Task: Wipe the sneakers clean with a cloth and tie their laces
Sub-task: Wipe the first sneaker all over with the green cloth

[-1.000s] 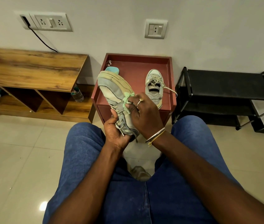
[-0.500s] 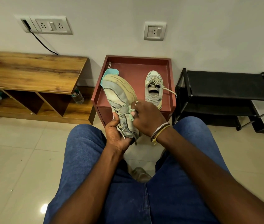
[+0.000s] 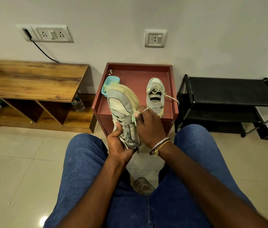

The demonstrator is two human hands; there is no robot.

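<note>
I hold a worn grey sneaker [image 3: 121, 106] on its side over my lap, toe pointing away, its yellowed sole to the right. My left hand [image 3: 118, 142] grips its heel end, thumb across the laces. My right hand [image 3: 148, 124] presses a small mint-green cloth [image 3: 134, 118] against the sneaker's side near the sole; only a sliver of cloth shows between the fingers. The second sneaker [image 3: 156, 96] stands upright on the red side table [image 3: 171, 89], its laces loose, one trailing off to the right.
A light-blue dish [image 3: 109, 83] sits on the red table behind the held sneaker. A wooden bench [image 3: 31, 79] stands left with a bottle [image 3: 79, 104] beside it. A black shoe rack [image 3: 228, 94] stands right. Pale tiled floor lies around my knees.
The right hand with the cloth slid down the sneaker's side and back up near the sole. Less of the cloth shows now. The left hand keeps its grip on the heel.
</note>
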